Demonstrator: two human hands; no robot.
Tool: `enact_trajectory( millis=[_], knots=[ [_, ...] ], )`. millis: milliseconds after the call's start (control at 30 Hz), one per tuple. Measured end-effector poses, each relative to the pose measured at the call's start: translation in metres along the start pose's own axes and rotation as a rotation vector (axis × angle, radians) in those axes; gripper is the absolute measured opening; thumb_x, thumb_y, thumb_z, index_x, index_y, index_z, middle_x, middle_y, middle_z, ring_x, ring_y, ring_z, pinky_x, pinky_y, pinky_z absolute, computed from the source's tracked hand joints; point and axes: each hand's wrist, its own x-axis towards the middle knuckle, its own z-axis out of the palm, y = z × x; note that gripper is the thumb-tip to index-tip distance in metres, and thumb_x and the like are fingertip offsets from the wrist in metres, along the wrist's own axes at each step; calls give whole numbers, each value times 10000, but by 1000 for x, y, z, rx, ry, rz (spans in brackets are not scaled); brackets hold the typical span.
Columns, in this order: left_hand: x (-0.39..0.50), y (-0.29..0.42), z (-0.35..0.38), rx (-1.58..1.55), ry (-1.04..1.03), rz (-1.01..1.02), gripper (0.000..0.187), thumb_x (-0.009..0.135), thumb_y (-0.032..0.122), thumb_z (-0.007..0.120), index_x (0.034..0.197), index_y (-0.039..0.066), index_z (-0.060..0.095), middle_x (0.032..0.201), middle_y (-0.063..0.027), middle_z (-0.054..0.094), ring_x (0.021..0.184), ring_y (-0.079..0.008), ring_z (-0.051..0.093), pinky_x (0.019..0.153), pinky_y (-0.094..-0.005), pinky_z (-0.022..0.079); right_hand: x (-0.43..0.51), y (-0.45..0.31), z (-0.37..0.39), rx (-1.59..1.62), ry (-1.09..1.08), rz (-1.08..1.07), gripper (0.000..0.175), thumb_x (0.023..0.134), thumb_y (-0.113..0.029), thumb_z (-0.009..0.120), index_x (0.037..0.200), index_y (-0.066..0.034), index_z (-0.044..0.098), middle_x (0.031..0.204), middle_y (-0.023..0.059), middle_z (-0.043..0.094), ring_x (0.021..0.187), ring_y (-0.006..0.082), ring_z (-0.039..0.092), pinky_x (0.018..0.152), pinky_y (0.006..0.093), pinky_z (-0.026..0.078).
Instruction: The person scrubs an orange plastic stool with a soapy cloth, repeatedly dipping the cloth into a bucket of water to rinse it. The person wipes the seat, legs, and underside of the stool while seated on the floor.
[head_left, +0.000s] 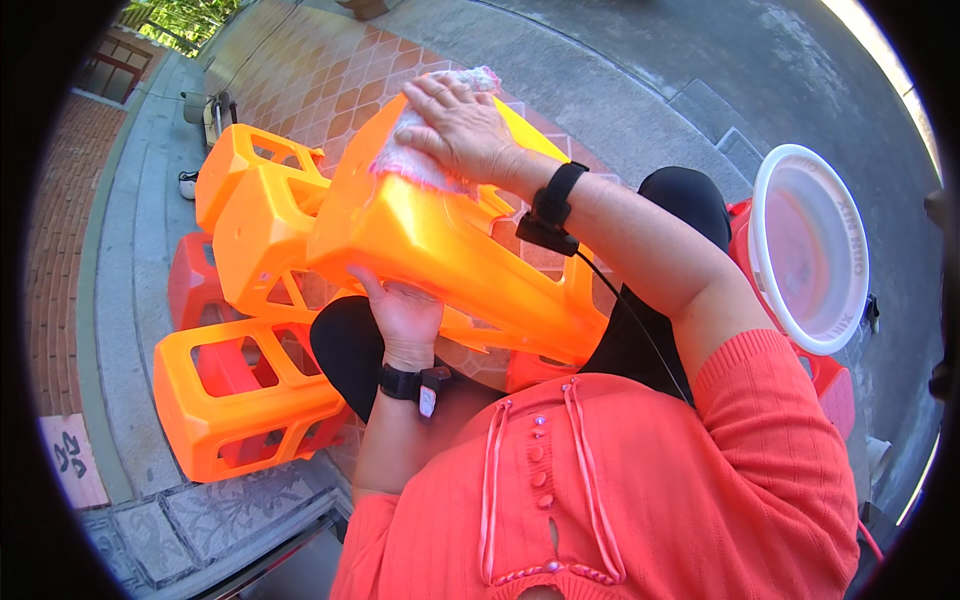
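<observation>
An orange plastic stool (442, 247) lies tipped on its side between my knees, its seat end pointing away to the left. My right hand (461, 131) is spread flat over a white and pink cloth (409, 161), pressing it against the stool's upper side near the seat. Part of the cloth sticks out beyond my fingers. Lower down, my left hand (405, 311) grips the stool from the near side, thumb up along the seat edge. Its other fingers are largely hidden beneath the stool. Both wrists wear black straps, and a cable runs from the right one.
Several more orange stools (259, 236) stand to the left, close to a red stool (196, 277). Nearer lies another orange stool (232, 405) by my left knee. On the right, a white-rimmed basin (757, 247) rests on a red stool (829, 382). Steps (135, 300) border the tiled floor (322, 90).
</observation>
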Motion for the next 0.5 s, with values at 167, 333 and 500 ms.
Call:
enact_trajectory(
  millis=[167, 333, 500],
  knots=[
    [-5, -1, -22, -49, 2, 16, 760, 878, 702, 583, 1420, 174, 527, 1427, 38, 571, 1304, -194, 504, 1122, -411, 353, -7, 63, 12, 287, -65, 409, 770, 981, -671, 343, 1525, -130, 409, 1509, 149, 483, 1400, 317, 446, 1149, 581, 262],
    [-8, 6, -32, -58, 22, 17, 753, 851, 706, 618, 1400, 195, 546, 1402, 49, 589, 1287, -179, 520, 1113, -422, 367, -37, 101, 1, 751, -339, 1050, 672, 1032, -609, 314, 1076, -98, 749, 968, 120, 732, 971, 270, 696, 917, 407, 466],
    [-14, 3, -43, 12, -48, 30, 763, 839, 722, 619, 1390, 198, 557, 1394, 47, 595, 1289, -185, 519, 1113, -439, 368, -21, 78, 10, 748, -189, 671, 607, 1030, -556, 398, 1073, -40, 715, 880, 146, 712, 822, 285, 695, 841, 404, 500]
  ],
)
